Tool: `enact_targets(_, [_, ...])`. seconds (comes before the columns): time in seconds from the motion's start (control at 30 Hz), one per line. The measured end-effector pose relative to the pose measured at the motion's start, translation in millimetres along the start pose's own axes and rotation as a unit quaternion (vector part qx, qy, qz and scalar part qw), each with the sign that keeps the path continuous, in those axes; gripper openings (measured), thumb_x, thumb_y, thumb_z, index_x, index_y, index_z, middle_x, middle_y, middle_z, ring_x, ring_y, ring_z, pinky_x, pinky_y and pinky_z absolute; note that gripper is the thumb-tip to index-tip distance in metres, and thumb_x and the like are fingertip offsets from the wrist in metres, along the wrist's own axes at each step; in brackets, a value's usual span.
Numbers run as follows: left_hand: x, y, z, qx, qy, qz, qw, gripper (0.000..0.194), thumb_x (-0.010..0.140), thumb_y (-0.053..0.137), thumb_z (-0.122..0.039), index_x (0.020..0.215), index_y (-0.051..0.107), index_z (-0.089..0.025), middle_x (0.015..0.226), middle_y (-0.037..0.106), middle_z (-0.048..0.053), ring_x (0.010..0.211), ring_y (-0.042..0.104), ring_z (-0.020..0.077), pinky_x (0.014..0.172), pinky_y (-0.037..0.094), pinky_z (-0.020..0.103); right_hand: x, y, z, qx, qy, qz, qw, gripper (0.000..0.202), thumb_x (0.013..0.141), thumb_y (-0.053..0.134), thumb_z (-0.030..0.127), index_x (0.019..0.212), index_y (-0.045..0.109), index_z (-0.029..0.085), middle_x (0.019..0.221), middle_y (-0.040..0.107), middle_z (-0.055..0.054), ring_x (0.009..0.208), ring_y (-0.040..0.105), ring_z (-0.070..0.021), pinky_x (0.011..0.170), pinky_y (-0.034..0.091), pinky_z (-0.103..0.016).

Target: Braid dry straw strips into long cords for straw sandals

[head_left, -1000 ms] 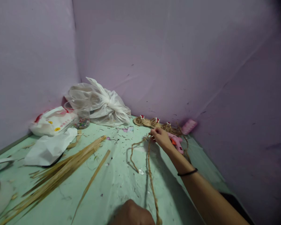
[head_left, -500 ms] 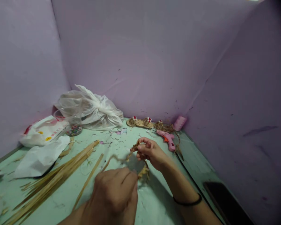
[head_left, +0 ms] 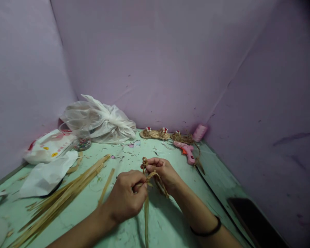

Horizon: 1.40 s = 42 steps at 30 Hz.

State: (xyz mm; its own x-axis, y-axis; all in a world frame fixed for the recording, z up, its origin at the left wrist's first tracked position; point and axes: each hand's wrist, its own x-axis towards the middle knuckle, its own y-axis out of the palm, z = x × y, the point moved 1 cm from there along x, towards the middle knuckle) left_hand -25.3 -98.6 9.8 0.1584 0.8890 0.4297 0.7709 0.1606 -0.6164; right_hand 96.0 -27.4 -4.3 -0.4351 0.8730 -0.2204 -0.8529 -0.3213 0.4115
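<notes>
My left hand [head_left: 130, 194] is closed in a pinch on a tan strip of dried plant fibre [head_left: 146, 220], whose loose end hangs straight down below the fingers. Just to its right, my right hand [head_left: 161, 172] pinches a small braided piece of the same fibre [head_left: 144, 162], with a knotted loop at its top. Part of the braid [head_left: 158, 182] curves down below the right hand's fingers. The two hands almost touch. Exactly how strip and braid join is hidden behind the fingers.
Left on the green table lie a bundle of dried strips [head_left: 67, 199] and a single strip [head_left: 105, 186]. Behind are a white plastic bag [head_left: 105, 120], small woven slippers [head_left: 155, 133], a pink glue gun [head_left: 186, 150] and a pink thread spool [head_left: 200, 132]. A dark phone [head_left: 253, 220] lies right.
My left hand has moved up and away from me, beside the right hand. The strip now hangs downward, and the braid's knotted end stands upright in the right fingers.
</notes>
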Motion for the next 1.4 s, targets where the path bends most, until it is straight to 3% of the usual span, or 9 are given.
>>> enact_targets(0.2, [-1, 4.7, 4, 0.025, -0.001, -0.007, 1.000, 0.017, 0.069, 0.041, -0.014, 0.053, 0.046, -0.016, 0.049, 0.042, -0.003, 0.052, 0.041, 0.0092, 0.053, 0.035, 0.022, 2, -2, -8, -0.041, 0.011, -0.066, 0.997, 0.013, 0.047, 0.066, 0.020, 0.052, 0.055, 0.013, 0.042, 0.053, 0.004, 0.036, 0.038, -0.0041, 0.039, 0.025, -0.019])
enact_targets(0.3, [-2, 5.7, 5, 0.045, 0.035, -0.025, 0.998, 0.016, 0.069, 0.040, -0.013, 0.054, 0.044, -0.017, 0.049, 0.041, -0.004, 0.051, 0.039, 0.0087, 0.072, 0.040, 0.029, 0, -2, -7, -0.056, 0.015, -0.090, 0.994, 0.013, 0.048, 0.064, 0.019, 0.051, 0.052, 0.015, 0.038, 0.046, 0.007, 0.033, 0.032, -0.0037, 0.038, 0.021, -0.019])
enact_targets(0.4, [-3, 5.1, 4, 0.058, 0.061, -0.031, 0.996, 0.016, 0.069, 0.040, -0.012, 0.055, 0.042, -0.017, 0.049, 0.037, -0.006, 0.047, 0.034, 0.0069, 0.086, 0.036, 0.036, -2, -1, -4, -0.080, -0.006, -0.097, 0.992, 0.011, 0.050, 0.062, 0.019, 0.052, 0.052, 0.016, 0.039, 0.044, 0.008, 0.034, 0.031, -0.0037, 0.039, 0.022, -0.019])
enact_targets(0.57, [-1, 1.3, 4, 0.053, 0.076, -0.056, 0.994, 0.015, 0.068, 0.041, -0.010, 0.056, 0.044, -0.017, 0.049, 0.035, -0.006, 0.048, 0.036, 0.0065, 0.087, 0.037, 0.035, -2, 1, -1, -0.144, -0.091, -0.127, 0.977, 0.008, 0.052, 0.064, 0.020, 0.052, 0.058, 0.015, 0.046, 0.050, 0.005, 0.043, 0.038, -0.0064, 0.045, 0.029, -0.020])
enact_targets(0.8, [0, -1.9, 5, 0.056, 0.085, -0.068, 0.992, 0.014, 0.067, 0.042, -0.009, 0.056, 0.046, -0.017, 0.048, 0.039, -0.007, 0.046, 0.034, 0.0057, 0.089, 0.037, 0.036, 2, -2, -6, -0.189, -0.122, -0.053, 0.973, 0.016, 0.061, 0.056, 0.022, 0.069, 0.069, 0.017, 0.075, 0.066, -0.002, 0.071, 0.054, -0.0142, 0.067, 0.038, -0.024])
enact_targets(1.0, [-1, -0.2, 5, 0.063, 0.082, -0.054, 0.993, 0.014, 0.068, 0.042, -0.010, 0.056, 0.047, -0.016, 0.049, 0.037, -0.006, 0.048, 0.034, 0.0063, 0.087, 0.038, 0.035, 2, -8, 1, -0.356, -0.123, -0.073, 0.924, 0.019, 0.062, 0.049, 0.018, 0.061, 0.067, 0.016, 0.058, 0.061, -0.001, 0.056, 0.049, -0.0123, 0.052, 0.034, -0.021])
enact_targets(1.17, [-3, 3.4, 4, 0.061, 0.082, -0.042, 0.994, 0.016, 0.068, 0.043, -0.010, 0.053, 0.041, -0.017, 0.049, 0.032, -0.007, 0.047, 0.031, 0.0057, 0.087, 0.038, 0.035, -3, -5, 3, -0.326, -0.144, -0.096, 0.929, 0.021, 0.064, 0.046, 0.021, 0.058, 0.065, 0.013, 0.047, 0.051, 0.001, 0.046, 0.040, -0.0092, 0.045, 0.027, -0.021])
enact_targets(1.4, [-4, 5.7, 6, 0.053, 0.090, -0.033, 0.994, 0.017, 0.068, 0.042, -0.010, 0.054, 0.038, -0.017, 0.050, 0.031, -0.006, 0.048, 0.032, 0.0058, 0.087, 0.038, 0.035, -2, -7, 2, -0.274, -0.161, -0.062, 0.946, 0.020, 0.065, 0.052, 0.025, 0.051, 0.059, 0.013, 0.052, 0.052, 0.001, 0.057, 0.045, -0.0107, 0.055, 0.033, -0.022])
